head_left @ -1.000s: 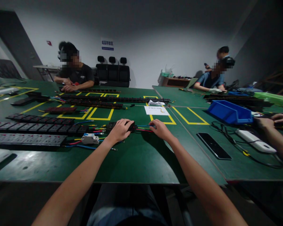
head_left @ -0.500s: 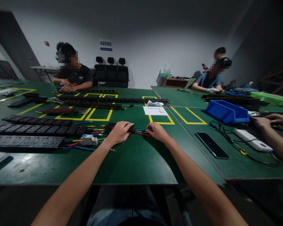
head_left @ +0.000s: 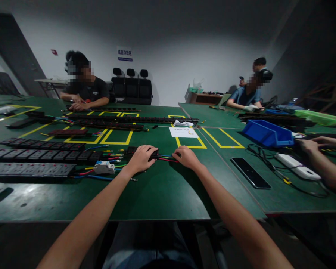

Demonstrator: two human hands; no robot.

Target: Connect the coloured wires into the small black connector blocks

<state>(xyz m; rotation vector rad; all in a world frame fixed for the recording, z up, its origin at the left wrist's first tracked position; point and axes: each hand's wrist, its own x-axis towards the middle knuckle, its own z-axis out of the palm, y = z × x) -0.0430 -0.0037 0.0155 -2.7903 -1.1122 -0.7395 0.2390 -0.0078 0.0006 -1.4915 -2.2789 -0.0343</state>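
Observation:
A short black socket module [head_left: 131, 150] lies on the green table, with my left hand [head_left: 141, 157] wrapped over its right part. Red, blue and green wires [head_left: 165, 158] run from its right end to my right hand [head_left: 186, 157], whose fingers are closed round them. Left of my left hand lie long black socket strips [head_left: 44, 155] with coloured wires and ring terminals at their right ends. A white circuit breaker [head_left: 104, 167] sits on the wires of the nearest strip.
A phone [head_left: 250, 172], a white power strip [head_left: 297, 166] with black cable and a blue bin [head_left: 268, 133] are to the right, beside a co-worker's hands [head_left: 313, 145]. More strips [head_left: 109, 125] and a paper sheet [head_left: 184, 132] lie farther back. Two people sit across the table.
The whole view has shifted very slightly. Both hands keep the same hold on the socket module and its wires.

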